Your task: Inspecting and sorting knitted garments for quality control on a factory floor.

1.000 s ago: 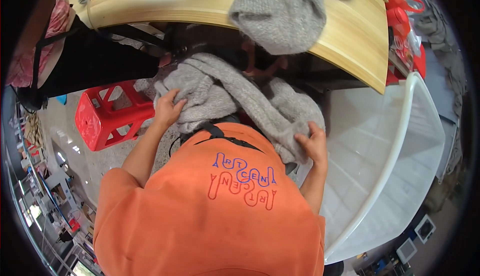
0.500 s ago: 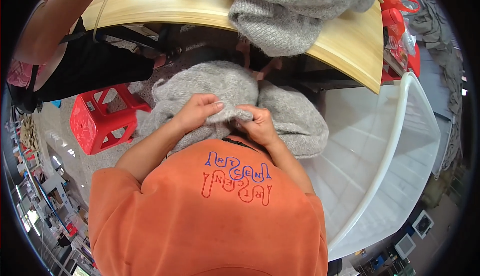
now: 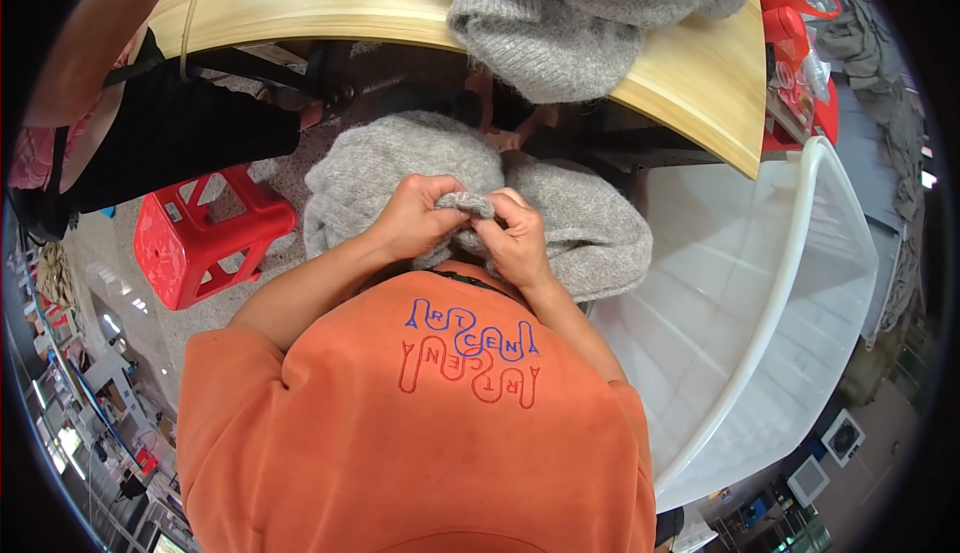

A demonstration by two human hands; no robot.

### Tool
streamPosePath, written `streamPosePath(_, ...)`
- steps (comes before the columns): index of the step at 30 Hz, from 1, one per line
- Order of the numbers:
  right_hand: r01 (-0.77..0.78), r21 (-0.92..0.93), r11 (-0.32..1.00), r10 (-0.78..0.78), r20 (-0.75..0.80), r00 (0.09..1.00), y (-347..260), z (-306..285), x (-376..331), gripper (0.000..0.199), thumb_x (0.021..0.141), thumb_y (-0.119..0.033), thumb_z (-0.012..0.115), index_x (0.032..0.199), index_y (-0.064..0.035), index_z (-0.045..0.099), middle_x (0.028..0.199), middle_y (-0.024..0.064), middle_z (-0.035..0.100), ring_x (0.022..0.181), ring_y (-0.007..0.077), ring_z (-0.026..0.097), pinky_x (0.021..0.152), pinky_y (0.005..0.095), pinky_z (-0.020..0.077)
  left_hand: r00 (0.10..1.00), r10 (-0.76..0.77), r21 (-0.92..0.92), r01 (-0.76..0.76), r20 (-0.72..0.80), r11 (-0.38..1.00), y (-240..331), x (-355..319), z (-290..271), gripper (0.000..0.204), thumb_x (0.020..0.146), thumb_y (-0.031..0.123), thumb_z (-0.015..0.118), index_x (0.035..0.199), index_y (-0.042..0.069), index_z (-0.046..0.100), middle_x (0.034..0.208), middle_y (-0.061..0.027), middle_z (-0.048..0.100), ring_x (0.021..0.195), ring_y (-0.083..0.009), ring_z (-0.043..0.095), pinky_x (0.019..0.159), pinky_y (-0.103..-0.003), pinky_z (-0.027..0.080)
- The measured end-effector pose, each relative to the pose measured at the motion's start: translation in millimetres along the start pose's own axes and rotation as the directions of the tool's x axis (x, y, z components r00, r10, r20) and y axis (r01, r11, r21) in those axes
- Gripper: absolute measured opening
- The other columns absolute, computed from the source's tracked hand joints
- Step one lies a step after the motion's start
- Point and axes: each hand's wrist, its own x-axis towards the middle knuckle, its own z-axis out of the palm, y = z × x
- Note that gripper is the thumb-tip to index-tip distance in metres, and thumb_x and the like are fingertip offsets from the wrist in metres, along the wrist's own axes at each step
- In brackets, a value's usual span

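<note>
A grey knitted garment [image 3: 400, 148] lies across my lap, spread over both knees. My left hand [image 3: 420, 218] pinches a folded edge of it between thumb and fingers. Close beside it, my right hand [image 3: 512, 238] grips the same edge, so a short rolled strip of knit shows between the two. The fingertips are partly hidden by the fabric. Ahead of my knees, another grey knitted piece [image 3: 550, 48] hangs over the near edge of the wooden table [image 3: 330, 8].
To my right stands a large white plastic bin [image 3: 700, 353]. A red plastic stool [image 3: 190, 238] is on the floor at left, near a person in black trousers [image 3: 190, 138] whose arm reaches by the table. Red items and clear plastic [image 3: 800, 63] sit beyond the table's right end.
Both hands have drawn closer together and the edge between them is now folded into a tighter roll. The flap of knit by my left forearm has slipped from view.
</note>
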Motion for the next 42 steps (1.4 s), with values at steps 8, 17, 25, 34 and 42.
streamPosePath(8,-0.313,0.486,0.816,0.371,-0.027,0.928,7.8,2.2,-6.6,0.01,0.076,0.001,0.052,0.08,0.0018,0.061,0.072,-0.0018,0.057,0.065,0.0034,0.048,0.056,0.0194,0.0386,0.984,0.152,0.236,-0.171,0.098,0.956,-7.3,3.4,7.5,0.012,0.074,0.006,0.061,0.082,-0.003,0.059,0.061,-0.0066,0.055,0.058,-0.0085,0.048,0.054,-0.028,0.041)
streamPosePath(17,-0.182,0.381,0.906,0.217,-0.049,0.975,7.0,0.5,-14.1,0.012,0.076,0.002,0.052,0.084,0.0018,0.06,0.073,-0.0022,0.057,0.066,0.0021,0.047,0.056,0.0176,0.0374,1.0,0.011,0.256,-0.012,0.003,0.967,-15.8,8.2,15.7,0.013,0.07,0.007,0.057,0.081,0.003,0.062,0.062,-0.0172,0.058,0.057,-0.0242,0.057,0.057,-0.033,0.044)
streamPosePath(25,-0.297,0.416,0.859,0.293,0.077,0.953,2.4,-4.2,-6.6,0.009,0.077,0.0,0.052,0.08,0.0008,0.06,0.072,-0.0028,0.057,0.066,0.0016,0.046,0.056,0.0175,0.0369,0.96,0.279,0.119,-0.274,-0.032,0.954,-14.4,6.5,11.3,0.007,0.072,0.004,0.059,0.078,0.0,0.061,0.06,-0.0002,0.055,0.058,-0.0061,0.049,0.052,-0.024,0.04)
streamPosePath(34,-0.127,0.215,0.968,0.146,-0.077,0.986,8.6,1.4,-13.7,0.005,0.077,-0.002,0.055,0.079,0.0001,0.059,0.068,-0.0025,0.053,0.061,0.0029,0.043,0.054,0.0184,0.0356,0.994,0.072,0.104,-0.063,-0.086,0.993,-18.7,4.8,19.1,0.007,0.071,0.002,0.055,0.076,0.0,0.06,0.059,0.0019,0.054,0.055,-0.0027,0.044,0.046,-0.022,0.035)
streamPosePath(42,-0.505,-0.021,0.863,0.491,0.274,0.827,-12.1,-17.9,-2.2,0.021,0.07,-0.01,0.07,0.085,-0.0007,0.059,0.065,0.003,0.056,0.058,0.0066,0.051,0.049,0.0255,0.0408,0.996,-0.034,-0.281,0.008,-0.087,0.96,-26.6,10.6,5.0,0.01,0.072,-0.001,0.056,0.081,-0.001,0.06,0.072,-0.0017,0.06,0.063,-0.0055,0.051,0.055,-0.02,0.042)
